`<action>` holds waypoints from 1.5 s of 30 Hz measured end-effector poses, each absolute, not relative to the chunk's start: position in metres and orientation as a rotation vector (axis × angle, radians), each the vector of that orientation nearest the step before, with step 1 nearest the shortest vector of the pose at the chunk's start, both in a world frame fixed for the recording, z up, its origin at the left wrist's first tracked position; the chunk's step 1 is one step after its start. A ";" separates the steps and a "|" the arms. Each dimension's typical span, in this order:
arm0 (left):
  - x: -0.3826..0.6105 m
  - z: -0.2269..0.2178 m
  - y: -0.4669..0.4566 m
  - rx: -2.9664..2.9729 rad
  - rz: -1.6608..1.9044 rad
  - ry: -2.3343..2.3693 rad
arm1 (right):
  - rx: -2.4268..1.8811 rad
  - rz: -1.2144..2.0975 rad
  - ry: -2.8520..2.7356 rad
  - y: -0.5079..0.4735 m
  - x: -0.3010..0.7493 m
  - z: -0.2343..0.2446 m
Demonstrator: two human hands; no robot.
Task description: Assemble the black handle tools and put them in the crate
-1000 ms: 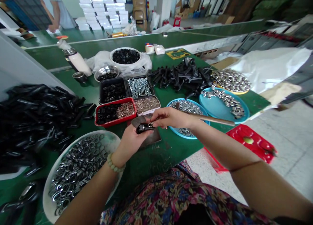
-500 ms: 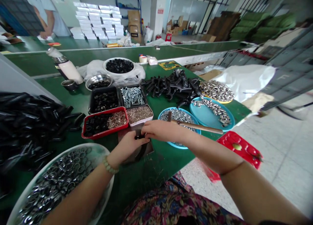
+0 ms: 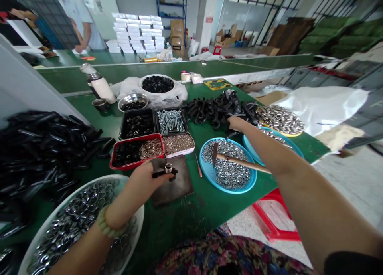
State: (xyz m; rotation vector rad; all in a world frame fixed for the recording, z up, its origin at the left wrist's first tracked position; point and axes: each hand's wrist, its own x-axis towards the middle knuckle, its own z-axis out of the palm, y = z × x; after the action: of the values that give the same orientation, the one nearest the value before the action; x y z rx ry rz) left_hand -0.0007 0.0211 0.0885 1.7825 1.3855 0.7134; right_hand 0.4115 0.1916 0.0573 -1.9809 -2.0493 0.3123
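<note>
My left hand (image 3: 145, 177) is closed on a black fitting (image 3: 160, 173) with a silver ring (image 3: 168, 168) standing up from it. It holds the fitting just above a dark metal plate (image 3: 179, 183). Stretched out ahead, my right hand (image 3: 237, 124) is at the near edge of a heap of black handle-like parts (image 3: 209, 109). Its fingers are bent down and closed, and whatever they grip is hidden. A hammer (image 3: 236, 160) rests across a blue tray of small silver nuts (image 3: 229, 179), nearer to me than that hand.
Beyond the plate stand a red tray (image 3: 137, 163) of black and coppery parts, a tin of tiny fasteners (image 3: 179, 143) and a black tray of screws (image 3: 171, 121). A bowl of metal rings (image 3: 74, 211) is at left. A thin screwdriver (image 3: 199, 167) lies beside the plate.
My right hand has left the fitting and moved forward and right to the black heap. My left hand keeps the fitting over the plate. The view has shifted slightly.
</note>
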 end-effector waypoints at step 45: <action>-0.007 0.078 -0.026 2.030 0.636 1.194 | -1.227 1.542 -1.313 -0.033 0.180 0.077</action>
State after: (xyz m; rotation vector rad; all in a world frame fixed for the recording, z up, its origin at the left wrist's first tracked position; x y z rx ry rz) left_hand -0.0074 -0.0256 0.0776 2.0305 1.1945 0.6360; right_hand 0.1800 -0.0327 0.0768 -1.2269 -1.3126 1.5416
